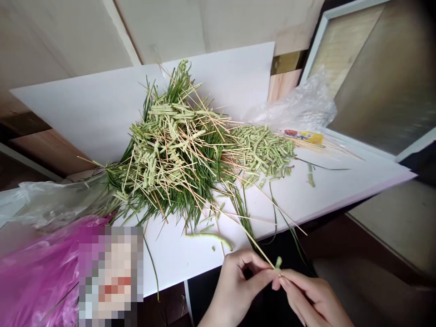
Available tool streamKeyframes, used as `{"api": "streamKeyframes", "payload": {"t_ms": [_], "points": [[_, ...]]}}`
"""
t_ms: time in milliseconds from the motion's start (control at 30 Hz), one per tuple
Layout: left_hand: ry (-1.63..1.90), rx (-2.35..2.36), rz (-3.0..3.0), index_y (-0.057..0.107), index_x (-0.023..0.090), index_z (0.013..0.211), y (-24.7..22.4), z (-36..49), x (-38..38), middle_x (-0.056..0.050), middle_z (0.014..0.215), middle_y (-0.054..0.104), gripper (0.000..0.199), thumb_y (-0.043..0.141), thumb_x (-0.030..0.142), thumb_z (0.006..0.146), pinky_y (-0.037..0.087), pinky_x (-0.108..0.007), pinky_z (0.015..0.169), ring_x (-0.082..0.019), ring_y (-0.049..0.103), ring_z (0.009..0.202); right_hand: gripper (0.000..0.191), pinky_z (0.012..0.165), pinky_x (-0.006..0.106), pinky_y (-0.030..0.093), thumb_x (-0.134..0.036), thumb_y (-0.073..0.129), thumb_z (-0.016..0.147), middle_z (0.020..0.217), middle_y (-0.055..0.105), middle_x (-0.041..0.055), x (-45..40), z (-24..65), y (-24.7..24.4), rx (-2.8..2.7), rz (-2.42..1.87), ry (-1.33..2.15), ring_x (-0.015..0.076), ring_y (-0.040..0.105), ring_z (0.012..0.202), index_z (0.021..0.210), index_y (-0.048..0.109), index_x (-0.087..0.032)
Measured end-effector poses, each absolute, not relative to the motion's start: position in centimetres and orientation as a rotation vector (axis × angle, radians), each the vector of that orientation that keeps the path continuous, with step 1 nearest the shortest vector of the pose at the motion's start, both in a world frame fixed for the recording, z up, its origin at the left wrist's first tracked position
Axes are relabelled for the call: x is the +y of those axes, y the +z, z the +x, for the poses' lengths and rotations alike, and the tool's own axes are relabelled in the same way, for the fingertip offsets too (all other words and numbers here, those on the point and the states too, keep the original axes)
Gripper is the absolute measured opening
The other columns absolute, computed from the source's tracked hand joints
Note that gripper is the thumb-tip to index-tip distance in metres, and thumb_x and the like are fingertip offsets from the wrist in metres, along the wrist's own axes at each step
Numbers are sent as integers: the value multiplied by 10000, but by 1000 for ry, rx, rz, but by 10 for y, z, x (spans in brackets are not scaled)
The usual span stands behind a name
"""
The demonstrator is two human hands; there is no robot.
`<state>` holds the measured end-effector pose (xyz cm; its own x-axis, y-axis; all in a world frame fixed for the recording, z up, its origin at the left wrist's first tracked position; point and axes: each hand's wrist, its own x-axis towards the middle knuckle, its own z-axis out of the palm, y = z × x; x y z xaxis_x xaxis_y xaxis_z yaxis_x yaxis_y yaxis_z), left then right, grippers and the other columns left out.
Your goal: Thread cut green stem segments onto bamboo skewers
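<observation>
The left hand (235, 290) and right hand (309, 295) met low in the head view, just past the near edge of the white desk (344, 193). The left fingers (248, 261) curled closed around a thin wooden stick (254, 245), while the right fingers (293, 284) came together, nearly shut, at its tip, pinching a small pale-green segment (278, 262) that poked up there. How firm the hold was could not be told, since the fingertips hid the contact itself. A pinch this close to the tip suited so slender a stick: held short, it seemed less likely to bend or snap, and light pressure would spare the soft segment from crushing.

The straw-coloured stick slanted up and away from the hands, out over the desk. Beyond it, a large tangled heap (170, 154) of dark-green blades, pale-green segments and crossed sticks lay mid-desk, with a looser mound of segments (262, 150) just beside it on the right. A long pale-green strip (211, 238) lay apart, nearer the hands. A clear plastic bag (293, 104) sat behind the mound — and a magenta plastic bag (37, 277) filled the lower left, partly hidden by a pixelated patch (111, 268).
</observation>
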<state>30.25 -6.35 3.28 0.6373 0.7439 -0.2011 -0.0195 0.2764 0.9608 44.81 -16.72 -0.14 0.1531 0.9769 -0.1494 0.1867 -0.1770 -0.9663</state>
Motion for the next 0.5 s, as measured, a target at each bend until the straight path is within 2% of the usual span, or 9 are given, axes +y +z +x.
{"api": "streamKeyframes", "payload": {"t_ms": [167, 500], "points": [[602, 833, 1269, 740, 159, 772, 39, 293, -49, -35, 744, 714, 253, 797, 404, 800, 453, -250, 692, -147, 588, 701, 518, 510, 237, 315, -578, 358, 1040, 493, 387, -73, -164, 450, 4, -1210, -1506, 1179, 116, 387, 447, 965, 692, -190], [730, 890, 1163, 722, 150, 731, 37, 287, -41, -4, 700, 649, 272, 813, 399, 790, 434, -224, 688, -120, 526, 692, 563, 515, 228, 325, -616, 324, 1035, 509, 390, -71, -166, 447, 9, -1214, -1538, 1212, 118, 403, 462, 984, 691, -192]]}}
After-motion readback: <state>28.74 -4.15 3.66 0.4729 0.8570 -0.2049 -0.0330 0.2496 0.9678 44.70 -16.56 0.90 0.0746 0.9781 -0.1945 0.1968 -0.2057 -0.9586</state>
